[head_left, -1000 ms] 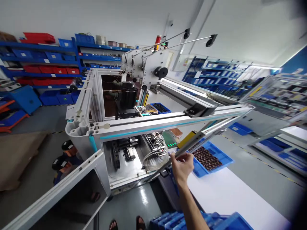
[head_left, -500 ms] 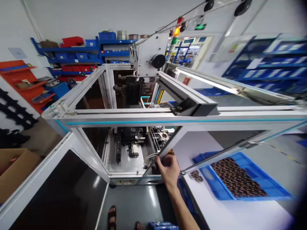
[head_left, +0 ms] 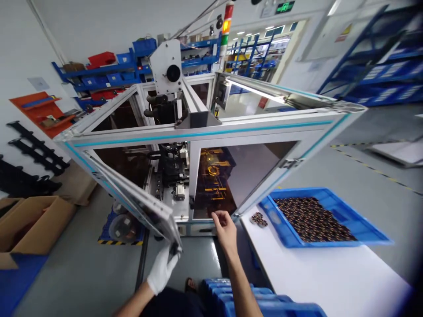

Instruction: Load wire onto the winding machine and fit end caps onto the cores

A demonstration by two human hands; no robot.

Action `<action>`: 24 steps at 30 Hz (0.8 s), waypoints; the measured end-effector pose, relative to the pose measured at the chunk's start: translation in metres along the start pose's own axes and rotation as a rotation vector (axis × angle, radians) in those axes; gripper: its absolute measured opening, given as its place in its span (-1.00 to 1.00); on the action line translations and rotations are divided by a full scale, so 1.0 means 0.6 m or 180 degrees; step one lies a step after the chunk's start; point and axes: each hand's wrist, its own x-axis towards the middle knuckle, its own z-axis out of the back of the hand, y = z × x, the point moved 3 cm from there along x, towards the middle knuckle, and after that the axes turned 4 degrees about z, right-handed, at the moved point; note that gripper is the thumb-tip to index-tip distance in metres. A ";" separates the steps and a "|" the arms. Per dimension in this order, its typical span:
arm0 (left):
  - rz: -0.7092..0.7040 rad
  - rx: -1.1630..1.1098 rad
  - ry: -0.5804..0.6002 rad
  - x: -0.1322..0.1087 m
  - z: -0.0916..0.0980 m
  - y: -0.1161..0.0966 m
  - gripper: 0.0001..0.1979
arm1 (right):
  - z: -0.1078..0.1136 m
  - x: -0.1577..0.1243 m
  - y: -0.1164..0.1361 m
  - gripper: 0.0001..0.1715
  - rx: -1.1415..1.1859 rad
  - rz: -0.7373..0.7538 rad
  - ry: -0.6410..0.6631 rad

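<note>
My left hand (head_left: 161, 266), in a white glove, is closed on the free edge of the left machine door (head_left: 132, 193), a framed dark panel standing partly open. My bare right hand (head_left: 225, 231) is in front of the lower edge of the right machine door (head_left: 244, 176), a tinted panel that sits flush in the frame. Its fingers are loosely curled, thumb and forefinger apart, with nothing visible between them. Through the left opening, black and metal mechanisms (head_left: 173, 171) show inside the aluminium-framed machine (head_left: 198, 136).
Right of the machine, a white table (head_left: 280, 268) bears a blue tray (head_left: 287, 237) full of small dark round parts, with a few loose parts (head_left: 258, 219) beside it. Blue crates (head_left: 264, 304) stand by my legs. Cardboard boxes (head_left: 59, 220) are at the left.
The right door has swung shut, and my right hand has come off its edge. My left hand has come into view on the left door, which has swung inward toward the frame.
</note>
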 end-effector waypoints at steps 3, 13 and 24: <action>-0.0023 -0.0214 0.0105 0.082 -0.043 -0.018 -0.63 | 0.067 -0.063 -0.029 -0.31 -0.0166 -0.0231 -0.0110; -0.0002 -0.0513 0.0138 0.340 -0.033 -0.025 -0.67 | 0.163 -0.304 -0.093 -0.33 -0.1055 -0.0844 -0.0222; 0.0124 0.0116 0.0838 0.306 0.039 0.162 -0.49 | 0.086 -0.562 -0.091 -0.69 -0.1878 -0.1753 -0.1320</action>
